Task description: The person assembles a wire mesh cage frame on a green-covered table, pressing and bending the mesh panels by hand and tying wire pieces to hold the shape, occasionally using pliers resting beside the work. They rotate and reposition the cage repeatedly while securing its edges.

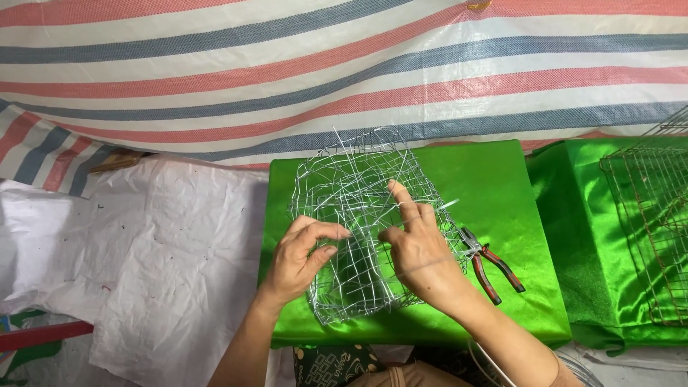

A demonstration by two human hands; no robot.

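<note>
A silvery wire mesh cage point(351, 186), bent and boxy, lies on a bright green cloth-covered block point(494, 179). My left hand point(301, 254) grips the cage's near left side, fingers curled around the wires. My right hand point(416, 244) pinches wires at the cage's near right side, index finger raised; a thin loose wire end sticks out to the right of the fingers. Pliers with red and black handles point(491, 265) rest on the green cloth just right of my right hand, untouched.
A second green-covered block point(580, 215) at the right carries a rusty wire mesh cage point(648, 222). White plastic sheeting point(172, 244) covers the floor at the left. A red, white and blue striped tarp point(322, 64) hangs behind. A red bar point(43, 335) lies at the bottom left.
</note>
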